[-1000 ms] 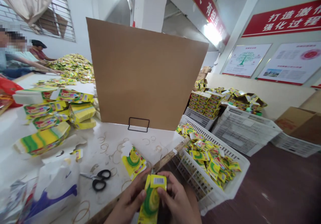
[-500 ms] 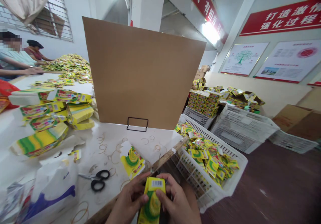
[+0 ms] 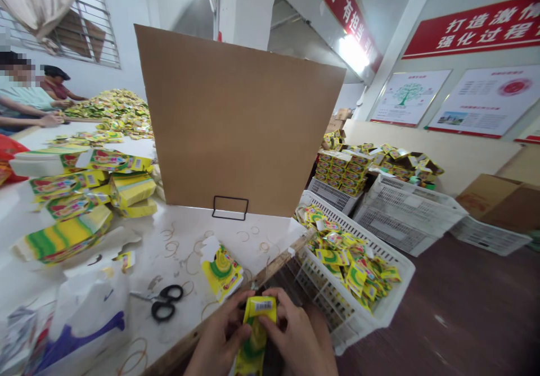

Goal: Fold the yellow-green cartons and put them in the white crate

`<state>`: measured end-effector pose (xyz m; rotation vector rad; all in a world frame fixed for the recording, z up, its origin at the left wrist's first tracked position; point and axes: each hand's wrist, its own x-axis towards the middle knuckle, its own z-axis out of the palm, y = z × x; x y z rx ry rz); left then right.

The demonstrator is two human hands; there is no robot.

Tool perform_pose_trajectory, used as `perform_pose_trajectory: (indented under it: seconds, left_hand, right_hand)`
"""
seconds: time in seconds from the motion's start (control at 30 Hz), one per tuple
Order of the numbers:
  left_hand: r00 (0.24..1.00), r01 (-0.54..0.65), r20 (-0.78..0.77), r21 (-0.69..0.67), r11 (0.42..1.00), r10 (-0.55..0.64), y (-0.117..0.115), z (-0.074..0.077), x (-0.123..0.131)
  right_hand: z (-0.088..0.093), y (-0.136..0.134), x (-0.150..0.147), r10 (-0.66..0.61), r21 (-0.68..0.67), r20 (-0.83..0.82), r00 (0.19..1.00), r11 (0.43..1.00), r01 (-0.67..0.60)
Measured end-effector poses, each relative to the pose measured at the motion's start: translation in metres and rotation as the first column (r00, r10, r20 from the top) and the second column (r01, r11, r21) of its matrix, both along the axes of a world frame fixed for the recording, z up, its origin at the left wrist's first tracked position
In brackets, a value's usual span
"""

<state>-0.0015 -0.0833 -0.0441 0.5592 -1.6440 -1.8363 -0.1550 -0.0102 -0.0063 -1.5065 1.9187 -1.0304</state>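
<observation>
A small yellow-green box [image 3: 255,336] with a barcode at its upper end is held between both hands at the table's front edge. My left hand [image 3: 221,331] grips its left side, thumb on the front. On the right side, my right hand [image 3: 293,328] holds it with the thumb pressed on the front below the barcode. Just beyond the hands, a flat yellow carton [image 3: 222,269] lies on the white table [image 3: 177,232]. Black-handled scissors [image 3: 164,303] rest to the left of it.
Stacked flattened cartons [image 3: 70,188] and a plastic bag [image 3: 90,320] lie left. A cardboard panel [image 3: 244,128] stands behind. At the right, a white crate [image 3: 358,320] holds small boxes. Two people sit far left, near a heap of boxes [image 3: 113,106].
My right thumb has moved slightly up the box's front, and the box's upper end looks more closed over. The view has shifted slightly.
</observation>
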Motion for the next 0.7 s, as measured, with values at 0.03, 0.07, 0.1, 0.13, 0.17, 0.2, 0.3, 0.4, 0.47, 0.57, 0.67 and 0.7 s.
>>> perform_pose_trajectory:
  seconds: [0.03, 0.07, 0.1, 0.13, 0.17, 0.2, 0.3, 0.4, 0.47, 0.57, 0.67, 0.7]
  left_hand:
    - [0.999, 0.022, -0.024, 0.036, 0.999, -0.021, 0.000, 0.003, 0.000]
    - [0.998, 0.040, -0.054, 0.068, 0.997, -0.036, 0.000, 0.005, 0.000]
    - [0.996, 0.049, -0.083, 0.093, 0.994, -0.041, 0.000, 0.007, 0.000]
    - [0.994, 0.051, -0.104, 0.111, 0.993, -0.039, 0.000, 0.007, 0.000]
    - [0.993, 0.048, -0.112, 0.120, 0.992, -0.034, 0.000, 0.007, 0.000]
    - [0.993, 0.042, -0.111, 0.121, 0.992, -0.029, 0.000, 0.007, 0.000]
    - [0.996, 0.027, -0.093, 0.126, 0.992, -0.015, 0.001, 0.006, 0.001]
    - [0.995, 0.017, -0.104, 0.135, 0.991, -0.003, 0.002, 0.010, -0.001]
    - [0.995, -0.006, -0.100, 0.114, 0.994, 0.017, 0.003, 0.014, -0.004]
    - [0.996, -0.053, -0.071, 0.076, 0.996, 0.058, 0.005, 0.017, -0.009]
    - [0.996, -0.051, -0.073, 0.058, 0.997, 0.055, 0.005, 0.015, -0.011]
    - [0.996, -0.036, -0.082, 0.052, 0.998, 0.040, 0.005, 0.013, -0.011]
  right_hand:
    - [-0.001, 0.000, 0.000, 0.005, 0.001, 0.002, 1.000, 1.000, -0.005]
    - [-0.001, 0.000, 0.001, 0.022, -0.001, 0.004, 1.000, 1.000, -0.022]
    - [-0.001, 0.001, 0.001, 0.041, -0.007, 0.007, 0.999, 0.999, -0.041]
    - [-0.001, 0.002, 0.001, 0.056, -0.015, 0.008, 0.998, 0.998, -0.056]
    - [0.001, 0.003, 0.001, 0.063, -0.022, 0.007, 0.998, 0.998, -0.063]
    - [0.003, 0.005, 0.001, 0.066, -0.026, 0.007, 0.998, 0.997, -0.066]
    - [0.009, 0.009, -0.001, 0.062, -0.070, 0.031, 0.998, 0.996, -0.060]
    - [0.006, 0.009, -0.001, 0.092, -0.171, 0.132, 0.987, 0.983, -0.068]
    - [-0.002, 0.006, 0.001, 0.117, -0.226, 0.227, 0.967, 0.972, -0.065]
    - [-0.013, 0.003, 0.005, 0.109, -0.263, 0.302, 0.947, 0.965, -0.027]
    - [-0.011, 0.003, 0.006, 0.093, -0.254, 0.353, 0.931, 0.967, -0.001]
    - [-0.008, 0.004, 0.005, 0.084, -0.244, 0.378, 0.922, 0.970, 0.011]
